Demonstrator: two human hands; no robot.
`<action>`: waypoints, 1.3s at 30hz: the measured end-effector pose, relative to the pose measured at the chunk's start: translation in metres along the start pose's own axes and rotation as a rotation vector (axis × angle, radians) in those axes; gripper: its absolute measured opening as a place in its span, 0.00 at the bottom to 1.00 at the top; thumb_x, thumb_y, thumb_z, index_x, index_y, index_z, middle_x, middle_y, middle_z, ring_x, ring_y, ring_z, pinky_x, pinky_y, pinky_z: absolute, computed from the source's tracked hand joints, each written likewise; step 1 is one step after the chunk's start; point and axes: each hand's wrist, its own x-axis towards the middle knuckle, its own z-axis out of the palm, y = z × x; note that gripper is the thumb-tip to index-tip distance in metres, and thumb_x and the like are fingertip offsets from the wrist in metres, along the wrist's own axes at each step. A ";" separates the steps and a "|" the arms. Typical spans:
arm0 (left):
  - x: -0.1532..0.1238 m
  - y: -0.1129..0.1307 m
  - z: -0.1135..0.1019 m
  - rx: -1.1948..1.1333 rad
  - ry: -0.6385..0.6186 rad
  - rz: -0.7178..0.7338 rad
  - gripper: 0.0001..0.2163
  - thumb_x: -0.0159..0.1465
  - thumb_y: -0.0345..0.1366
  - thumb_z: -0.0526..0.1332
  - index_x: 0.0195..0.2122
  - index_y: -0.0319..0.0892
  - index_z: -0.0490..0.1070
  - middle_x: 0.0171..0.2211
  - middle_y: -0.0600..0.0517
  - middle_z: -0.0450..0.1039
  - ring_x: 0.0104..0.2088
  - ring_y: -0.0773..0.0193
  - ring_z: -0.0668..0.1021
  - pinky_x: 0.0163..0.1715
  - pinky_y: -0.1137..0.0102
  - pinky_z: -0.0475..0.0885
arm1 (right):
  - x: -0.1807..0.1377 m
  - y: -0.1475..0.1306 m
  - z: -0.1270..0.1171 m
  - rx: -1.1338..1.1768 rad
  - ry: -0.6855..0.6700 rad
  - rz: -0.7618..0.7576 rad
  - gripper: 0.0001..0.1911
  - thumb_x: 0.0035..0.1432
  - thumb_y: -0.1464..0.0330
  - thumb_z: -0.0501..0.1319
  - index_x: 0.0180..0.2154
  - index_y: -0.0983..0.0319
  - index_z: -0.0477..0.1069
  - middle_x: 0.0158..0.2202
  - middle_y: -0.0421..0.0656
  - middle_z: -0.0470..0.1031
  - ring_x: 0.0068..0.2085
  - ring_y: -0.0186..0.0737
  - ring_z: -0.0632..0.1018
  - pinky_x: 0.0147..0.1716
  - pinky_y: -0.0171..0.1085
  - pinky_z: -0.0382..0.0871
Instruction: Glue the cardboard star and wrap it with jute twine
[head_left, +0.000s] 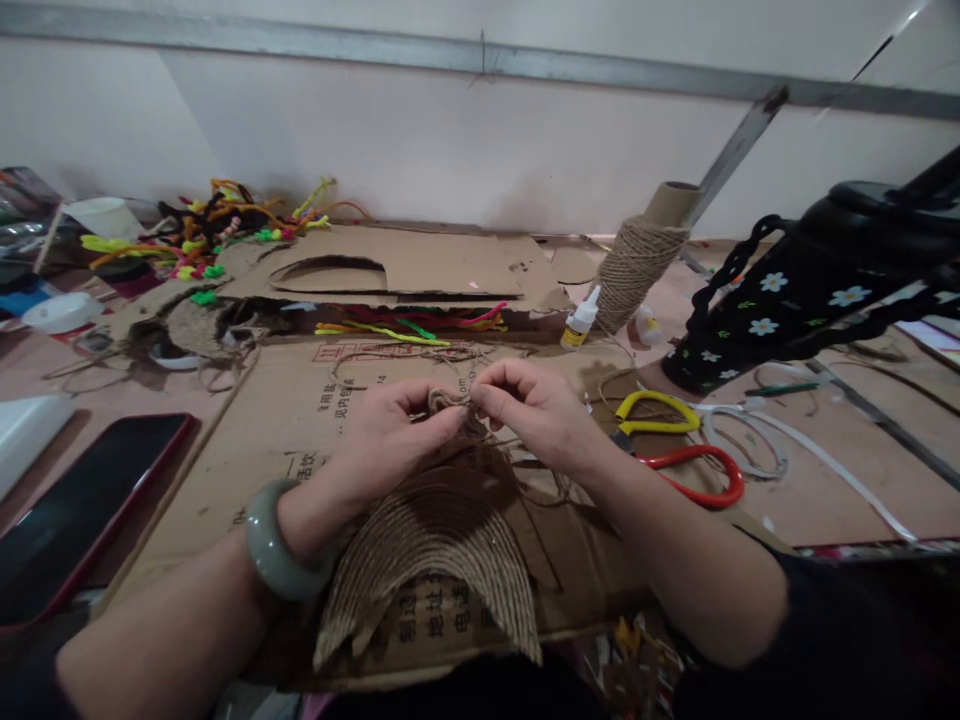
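Note:
Both hands meet over a sheet of printed cardboard (277,440). My left hand (397,430) pinches a small looped bundle of brown twine (448,400) between thumb and fingers. Close against it, my right hand (529,405) has its thumb and fingertips closed on the same twine. Exactly how the strands run between the fingertips is hidden. Below the hands lies an arch-shaped piece (435,530) covered with curved rows of twine. Loose twine trails over the cardboard around my right hand. A cone of twine (637,265) stands behind, with a small glue bottle (580,320) beside it.
Scissors (694,475) with red and yellow handles lie to the right, by a black flowered bottle (780,295). A phone (94,510) lies at left. Cut cardboard (450,255) and colourful pipe cleaners (217,225) are at the back. White strip (840,470) curls at right.

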 end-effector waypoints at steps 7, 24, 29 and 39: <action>0.006 -0.011 -0.011 -0.247 0.073 0.081 0.08 0.58 0.41 0.61 0.29 0.43 0.76 0.27 0.52 0.75 0.30 0.67 0.73 0.31 0.74 0.69 | 0.001 -0.002 -0.004 0.161 -0.001 0.075 0.10 0.55 0.63 0.58 0.27 0.63 0.65 0.21 0.35 0.65 0.23 0.28 0.66 0.24 0.31 0.60; 0.006 -0.011 -0.011 -0.215 0.011 -0.019 0.07 0.56 0.39 0.64 0.27 0.40 0.74 0.23 0.55 0.71 0.24 0.71 0.70 0.26 0.76 0.66 | 0.001 0.001 0.000 0.260 -0.052 0.171 0.10 0.53 0.62 0.59 0.27 0.63 0.64 0.22 0.35 0.64 0.22 0.27 0.66 0.23 0.30 0.61; 0.003 -0.007 -0.008 -0.216 -0.076 -0.092 0.08 0.53 0.39 0.65 0.26 0.39 0.73 0.24 0.55 0.72 0.24 0.70 0.70 0.25 0.75 0.66 | 0.001 0.001 0.001 0.306 -0.054 0.176 0.10 0.52 0.63 0.59 0.27 0.63 0.65 0.22 0.35 0.65 0.22 0.26 0.66 0.23 0.30 0.63; 0.003 -0.004 -0.006 -0.107 -0.054 -0.070 0.09 0.54 0.39 0.63 0.24 0.39 0.71 0.20 0.56 0.68 0.22 0.71 0.67 0.22 0.75 0.62 | 0.001 0.001 0.001 0.222 -0.071 0.143 0.09 0.54 0.63 0.58 0.28 0.63 0.65 0.22 0.35 0.65 0.23 0.27 0.66 0.23 0.30 0.62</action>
